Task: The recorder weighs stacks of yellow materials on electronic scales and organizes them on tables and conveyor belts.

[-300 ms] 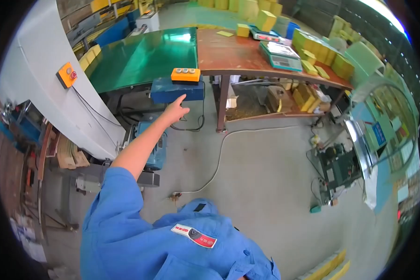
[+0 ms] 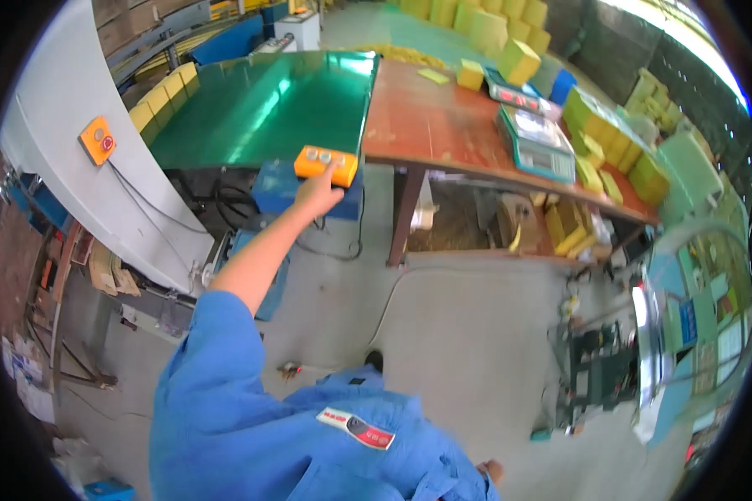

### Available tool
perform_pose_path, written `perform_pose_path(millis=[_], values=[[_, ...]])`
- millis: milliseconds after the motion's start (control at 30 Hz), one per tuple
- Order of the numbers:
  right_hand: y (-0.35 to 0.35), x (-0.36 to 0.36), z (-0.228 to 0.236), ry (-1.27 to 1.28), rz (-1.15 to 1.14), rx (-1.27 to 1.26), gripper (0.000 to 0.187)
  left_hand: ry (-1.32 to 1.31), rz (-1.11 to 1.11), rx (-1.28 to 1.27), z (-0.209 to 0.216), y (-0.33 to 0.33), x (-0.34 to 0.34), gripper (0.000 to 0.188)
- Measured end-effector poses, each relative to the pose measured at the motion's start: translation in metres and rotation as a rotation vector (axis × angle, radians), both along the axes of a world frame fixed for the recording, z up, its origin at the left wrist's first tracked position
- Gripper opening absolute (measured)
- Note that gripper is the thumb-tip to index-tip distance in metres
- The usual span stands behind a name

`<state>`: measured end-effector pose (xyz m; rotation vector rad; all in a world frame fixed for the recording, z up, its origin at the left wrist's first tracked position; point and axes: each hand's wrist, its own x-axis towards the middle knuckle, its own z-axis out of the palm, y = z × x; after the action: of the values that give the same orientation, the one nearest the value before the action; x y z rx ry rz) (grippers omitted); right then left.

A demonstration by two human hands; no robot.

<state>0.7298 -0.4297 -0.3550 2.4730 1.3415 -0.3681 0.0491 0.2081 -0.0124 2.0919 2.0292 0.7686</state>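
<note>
Button box [image 2: 317, 168] orange, buttons [image 2: 312, 154] grey; belt [image 2: 263, 108] green; tabletop [image 2: 430, 113] reddish-brown; sleeve [image 2: 217, 334] blue; blocks [image 2: 520, 62] yellow.

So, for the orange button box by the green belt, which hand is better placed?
Likely the left hand, reaching onto the orange box; the right hand is low, near the picture's bottom.

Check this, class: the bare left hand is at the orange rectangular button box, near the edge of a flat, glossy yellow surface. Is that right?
No: the flat, glossy surface is green, not yellow, as the head view shows. The rest stands: the bare left hand is at the orange rectangular button box, near the surface's edge.
</note>
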Motion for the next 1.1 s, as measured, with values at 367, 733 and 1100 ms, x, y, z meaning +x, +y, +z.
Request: perform_pose_path(millis=[367, 733, 1100], values=[[0.439, -0.145, 0.088, 0.971, -0.292, 0.312, 0.029, 0.187, 0.123, 0.064, 0.005, 0.031, 0.012, 0.05], [0.816, -0.208, 0.279, 1.492, 0.292, 0.537, 0.02, 0.19, 0.55, 0.016, -0.012, 0.037, 0.071, 0.049], [1.01, -0.218, 0.276, 0.922, 1.164, 0.897, 0.026, 0.046, 0.968, -0.255, 0.011, 0.058, 0.122, 0.05]])
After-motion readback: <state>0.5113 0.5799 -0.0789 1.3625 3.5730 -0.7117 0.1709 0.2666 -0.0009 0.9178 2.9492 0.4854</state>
